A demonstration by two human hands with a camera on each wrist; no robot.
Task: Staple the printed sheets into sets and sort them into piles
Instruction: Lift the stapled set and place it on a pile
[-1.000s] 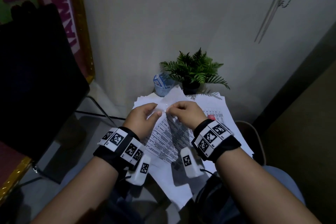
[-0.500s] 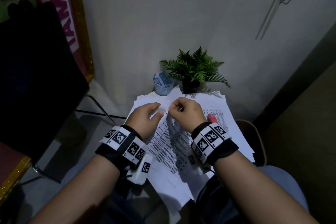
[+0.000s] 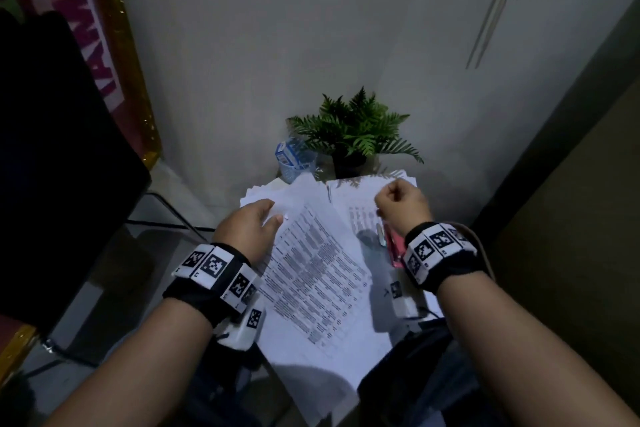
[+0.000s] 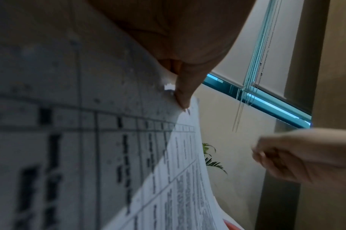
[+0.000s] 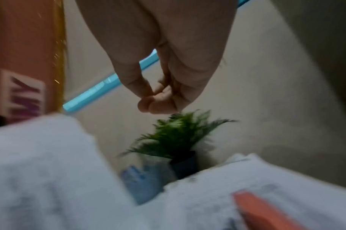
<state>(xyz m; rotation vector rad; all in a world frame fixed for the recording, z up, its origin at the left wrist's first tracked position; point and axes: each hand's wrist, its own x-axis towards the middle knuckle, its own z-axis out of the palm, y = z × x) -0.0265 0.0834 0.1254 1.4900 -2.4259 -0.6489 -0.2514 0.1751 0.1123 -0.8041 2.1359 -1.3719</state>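
Held only by the left hand's (image 3: 250, 230) pinch grip at its ten o'clock corner, the printed white sheet set (image 3: 313, 272) above the desk could fan apart, while the right hand (image 3: 401, 206) hovers clenched, possibly empty, at two o'clock.

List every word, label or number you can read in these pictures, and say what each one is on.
"AMM": partial pink letters on the poster at far left, cropped; the rest is cut off.
Printed sheets held by the left hand: table rows of text, too small and blurred to read.
Blue-and-white box in the cup beside the plant: print unreadable.
Wrist bands: black-and-white square codes only, no words.
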